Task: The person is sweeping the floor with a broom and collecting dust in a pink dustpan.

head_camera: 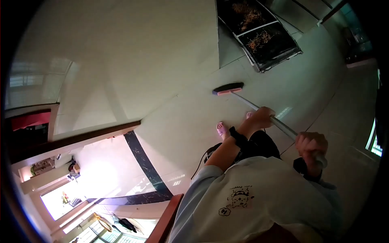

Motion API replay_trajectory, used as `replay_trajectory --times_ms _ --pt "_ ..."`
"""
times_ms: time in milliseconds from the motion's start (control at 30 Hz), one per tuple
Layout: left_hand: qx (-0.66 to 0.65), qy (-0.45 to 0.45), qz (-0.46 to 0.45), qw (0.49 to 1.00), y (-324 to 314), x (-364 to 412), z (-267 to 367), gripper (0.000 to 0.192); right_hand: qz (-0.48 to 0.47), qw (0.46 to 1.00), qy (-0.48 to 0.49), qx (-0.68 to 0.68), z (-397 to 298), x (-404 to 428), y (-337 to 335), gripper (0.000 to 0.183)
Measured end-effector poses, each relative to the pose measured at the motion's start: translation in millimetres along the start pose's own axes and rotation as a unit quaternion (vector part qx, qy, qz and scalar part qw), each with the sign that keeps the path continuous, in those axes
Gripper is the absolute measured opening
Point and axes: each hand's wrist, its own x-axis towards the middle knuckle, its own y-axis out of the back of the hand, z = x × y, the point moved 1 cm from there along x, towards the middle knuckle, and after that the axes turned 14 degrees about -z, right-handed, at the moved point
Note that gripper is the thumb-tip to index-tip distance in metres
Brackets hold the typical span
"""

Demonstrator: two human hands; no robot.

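Note:
Both of my hands grip a broom by its pale grey handle (284, 129). My left hand (263, 117) is closed around the handle partway down. My right hand (311, 144) holds it near the top end, which pokes out below the fist. The broom head (228, 89), pink with dark bristles, rests on the pale tiled floor (188, 121) ahead of my feet. Pink footwear (221, 128) shows on my feet, one partly hidden by my left arm.
Beyond the broom head is a black rack (267, 42) bearing orange-brown strips. A plain wall (136, 54) rises to the left. A doorway with a dark stone threshold (146, 164) opens onto a bright room. A reddish-brown wooden edge (167, 217) is close at my left side.

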Motion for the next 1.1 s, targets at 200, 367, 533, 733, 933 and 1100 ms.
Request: replay_trajectory --times_ms 200,367,533,733,933,1100 --pt "0.065 -0.043 0.129 0.989 -25 -34 3 0.017 0.065 0.951 -0.248 0.172 87 -51 -8 0.033" --pt "0.142 0.019 0.244 0.959 -40 -41 -4 0.045 0.092 0.809 -0.512 0.273 176 -96 -16 0.034" --pt "0.022 -0.015 0.189 0.982 -33 -48 -22 0.054 0.041 0.818 -0.476 0.321 248 -94 -13 0.038" --pt "-0.048 -0.089 0.196 0.975 -59 -86 -49 0.053 -0.197 0.826 -0.431 0.304 282 -73 0 0.033" --pt "-0.272 0.08 0.35 0.893 -81 -186 -112 0.037 0.026 0.718 -0.644 0.262 268 -85 30 0.015" --pt "-0.277 0.157 0.514 0.797 -146 -294 -142 0.027 0.022 0.659 -0.698 0.28 318 -104 72 0.014"
